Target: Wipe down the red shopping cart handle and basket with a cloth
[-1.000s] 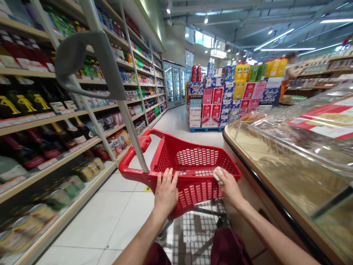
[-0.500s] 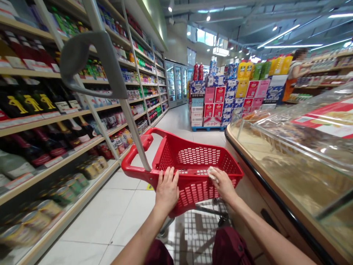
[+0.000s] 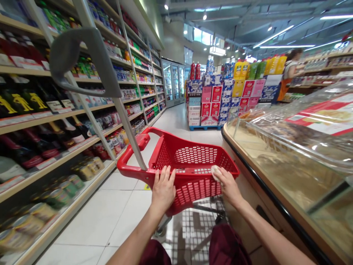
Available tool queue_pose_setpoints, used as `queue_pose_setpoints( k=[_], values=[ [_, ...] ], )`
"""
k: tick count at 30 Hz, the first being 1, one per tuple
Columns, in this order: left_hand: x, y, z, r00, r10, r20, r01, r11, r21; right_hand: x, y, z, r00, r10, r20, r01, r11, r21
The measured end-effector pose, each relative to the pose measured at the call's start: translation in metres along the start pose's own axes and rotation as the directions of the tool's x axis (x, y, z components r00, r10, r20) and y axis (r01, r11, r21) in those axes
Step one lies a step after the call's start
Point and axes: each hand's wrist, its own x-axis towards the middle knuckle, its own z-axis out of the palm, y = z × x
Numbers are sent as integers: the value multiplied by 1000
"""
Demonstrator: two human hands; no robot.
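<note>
A red rolling shopping basket [image 3: 198, 186] with perforated sides stands in front of my knees, nothing visible inside it. Its long pull handle [image 3: 107, 70], with a grey grip, slants up to the upper left. My left hand [image 3: 164, 187] rests against the basket's near side, fingers stretched and spread over the rim by the handle post; its thumb is hidden. Further right along the same rim, my right hand [image 3: 228, 185] pinches a crumpled white tissue [image 3: 217, 172] and presses it to the rim.
Shelves [image 3: 91, 140] of bottles and cans line the left side. A display counter [image 3: 264, 154] with clear plastic packs stands close on the right. Ahead, drink cartons [image 3: 209, 103] are stacked on a blue pallet. A person [image 3: 288, 75] stands at the far right.
My right hand has slid the tissue slightly to the right along the rim, relative to the basket. The left hand stays in place on it. The whole view has shifted a little.
</note>
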Motion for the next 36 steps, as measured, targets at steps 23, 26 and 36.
queue_pose_setpoints(
  k=[23,26,36],
  values=[
    [3,7,4,1000,13,23,-15,998,57,16,-49,18,997,-78,7,78,997,7],
    [2,7,5,1000,15,22,-16,998,61,21,-45,18,993,99,-60,-100,995,-18],
    [0,7,2,999,49,17,-49,999,-3,17,-72,37,981,-173,-84,182,975,128]
  ],
)
